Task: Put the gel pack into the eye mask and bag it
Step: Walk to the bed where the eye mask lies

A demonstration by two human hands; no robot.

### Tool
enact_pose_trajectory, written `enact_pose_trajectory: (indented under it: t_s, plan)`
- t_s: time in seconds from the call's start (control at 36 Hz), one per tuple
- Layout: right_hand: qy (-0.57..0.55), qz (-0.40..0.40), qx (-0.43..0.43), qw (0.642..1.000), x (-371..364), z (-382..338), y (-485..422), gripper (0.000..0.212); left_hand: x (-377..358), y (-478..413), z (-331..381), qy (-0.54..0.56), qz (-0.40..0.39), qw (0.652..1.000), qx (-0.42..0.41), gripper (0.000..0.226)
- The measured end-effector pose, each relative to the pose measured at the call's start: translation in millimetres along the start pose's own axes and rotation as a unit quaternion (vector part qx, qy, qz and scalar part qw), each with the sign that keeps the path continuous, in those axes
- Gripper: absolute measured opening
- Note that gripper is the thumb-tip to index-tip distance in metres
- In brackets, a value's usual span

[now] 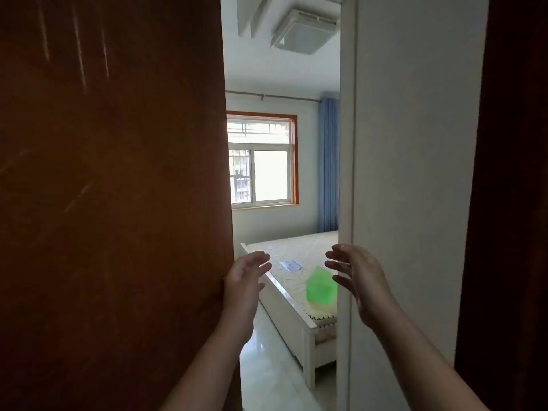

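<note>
Both my arms reach forward into a narrow doorway. My left hand (244,280) is raised with fingers straight, beside the edge of the brown door, and holds nothing. My right hand (357,277) is raised too, fingers spread and relaxed, empty, in front of the white door frame. Beyond them, on the bare mattress (292,250), lie a translucent green item (321,287) and a small white packet with blue print (291,266). I cannot tell whether either is the gel pack, the eye mask or the bag.
A brown wooden door (112,203) fills the left side. A white door frame and wall (409,188) stand on the right. Through the gap I see a white bed frame (296,315), glossy floor tiles (267,366), a window and a blue curtain (328,164).
</note>
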State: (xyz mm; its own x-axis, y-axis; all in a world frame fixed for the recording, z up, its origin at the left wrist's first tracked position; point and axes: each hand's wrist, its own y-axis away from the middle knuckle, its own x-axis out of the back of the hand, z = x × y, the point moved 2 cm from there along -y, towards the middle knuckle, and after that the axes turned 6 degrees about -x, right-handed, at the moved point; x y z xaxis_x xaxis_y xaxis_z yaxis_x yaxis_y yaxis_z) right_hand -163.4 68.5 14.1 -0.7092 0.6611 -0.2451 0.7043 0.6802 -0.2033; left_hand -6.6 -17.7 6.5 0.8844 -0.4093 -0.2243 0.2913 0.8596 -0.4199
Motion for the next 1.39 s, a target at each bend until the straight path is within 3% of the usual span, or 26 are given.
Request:
enact_pose_trajectory:
  t_s: [0.36, 0.56, 0.92, 1.39]
  plan:
    - [-0.027, 0.047, -0.002, 0.999, -11, 50, -90, 0.022, -8, -84, -62, 0.025, 0.037, 0.999, -0.012, 0.030]
    - [-0.053, 0.029, 0.008, 0.998, -21, 82, -198, 0.025, -49, -175, -121, 0.052, 0.028, 0.998, -0.001, 0.030]
    - [0.004, 0.009, -0.007, 1.000, -23, 119, -376, 0.026, -108, -318, -201, 0.018, 0.027, 0.999, -0.002, 0.031]
    - [-0.017, -0.026, -0.015, 0.999, -35, 190, -579, 0.027, -149, -491, -333, 0.078, 0.092, 0.992, 0.026, 0.031]
